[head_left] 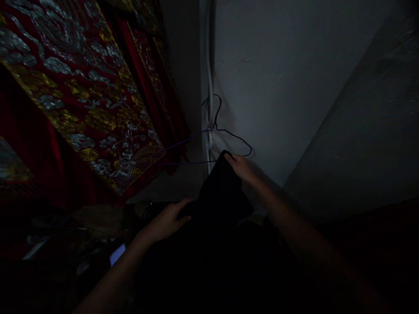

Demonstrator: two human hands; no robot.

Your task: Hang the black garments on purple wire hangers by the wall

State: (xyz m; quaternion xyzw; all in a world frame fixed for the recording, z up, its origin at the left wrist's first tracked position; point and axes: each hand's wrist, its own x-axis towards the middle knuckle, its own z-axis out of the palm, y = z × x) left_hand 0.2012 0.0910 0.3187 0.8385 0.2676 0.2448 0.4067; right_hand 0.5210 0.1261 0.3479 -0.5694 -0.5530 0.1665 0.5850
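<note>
A dark wire clothes hanger hangs by its hook on a pale cable or pipe along the wall. Black cloth, probably a garment, lies over the hanger's lower bar. My right hand pinches the top edge of this cloth close to the bar's right end. Lower and to the left, my left hand has its thumb and fingers on either side of a dark fold of the cloth. The cloth's lower part merges into the darkness, so its shape is hidden.
Red cloth hangings with gold and silver embroidery hang at the left. A pale wall stands ahead, with a vertical cable. At lower left a small lit screen shows among dim clutter. The scene is very dark.
</note>
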